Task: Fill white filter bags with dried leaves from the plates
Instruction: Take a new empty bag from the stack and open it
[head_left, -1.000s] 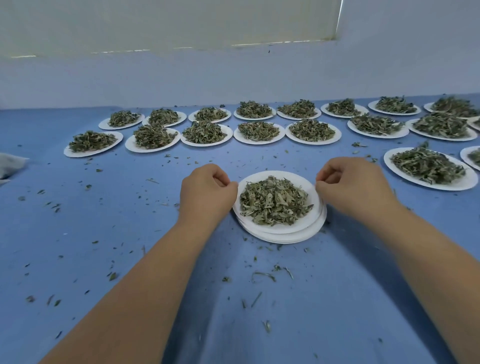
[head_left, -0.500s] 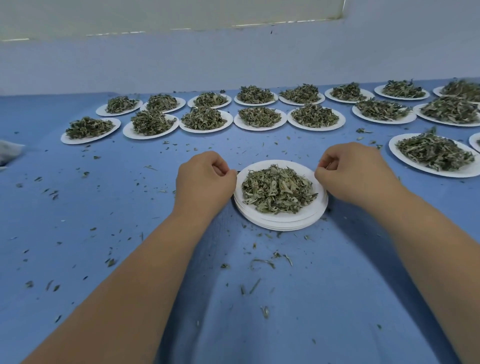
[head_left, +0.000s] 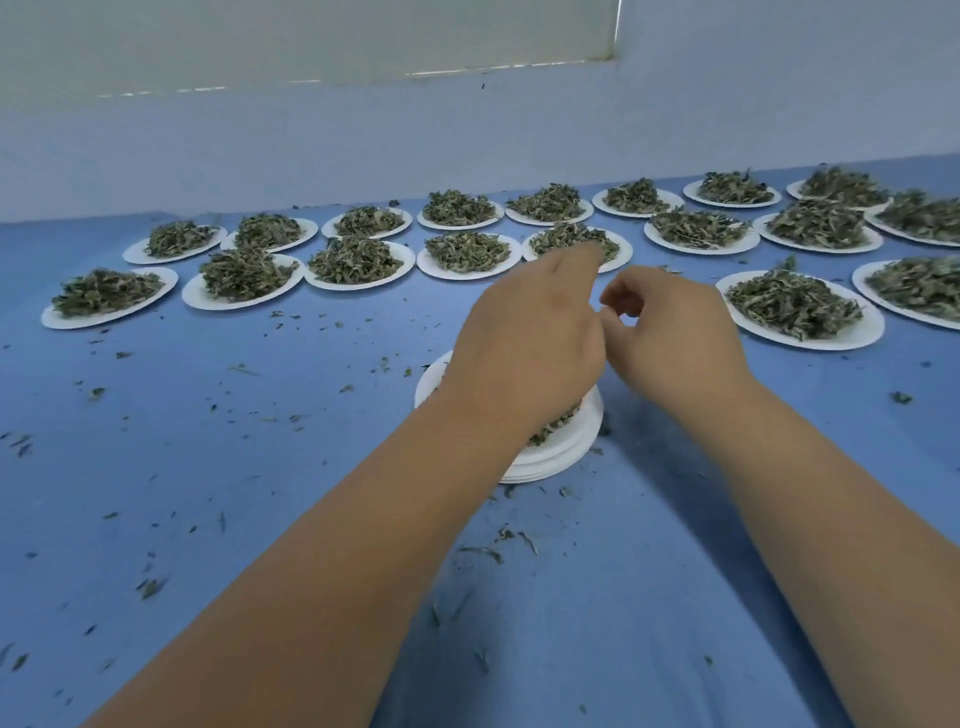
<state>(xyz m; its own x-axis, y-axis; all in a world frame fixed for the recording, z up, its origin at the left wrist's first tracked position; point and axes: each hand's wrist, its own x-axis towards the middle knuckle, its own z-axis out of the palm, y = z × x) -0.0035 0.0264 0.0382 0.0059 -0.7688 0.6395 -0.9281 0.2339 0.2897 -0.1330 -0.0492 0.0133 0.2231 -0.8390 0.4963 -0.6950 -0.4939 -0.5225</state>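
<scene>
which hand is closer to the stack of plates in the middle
Left. The left hand hangs over the plate stack, hiding most of it; the right hand is to its right and farther back.

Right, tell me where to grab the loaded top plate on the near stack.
Take the top plate by its bare rim, coming in low from left and right. It lies flat on the stack, leaves heaped in the middle, so only the rim is free.

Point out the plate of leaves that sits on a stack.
The nearest plate, partly hidden by the left hand; all others lie singly on the blue cloth.
</scene>
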